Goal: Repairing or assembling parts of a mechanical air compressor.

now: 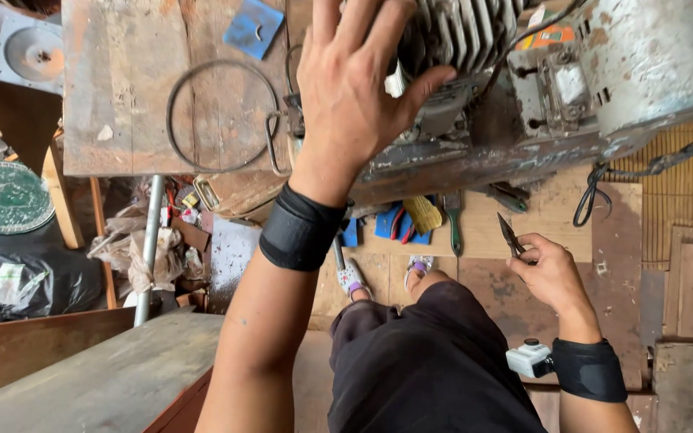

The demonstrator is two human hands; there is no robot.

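Gripping pliers (511, 237) in right hand (553, 277), left hand (350, 88) lay open on engine fins (463, 32) top center; sharp fins could've cut fingers imo.

You have two hands: left (346, 88) at twelve o'clock, right (551, 273) at four. One engine (571, 80) at one, one wire ring (222, 116) at eleven, one pliers (511, 238) at three.

Finned engine block (467, 32) blocking ahead, wire ring (222, 112) on bench left, open floor (483, 277) below
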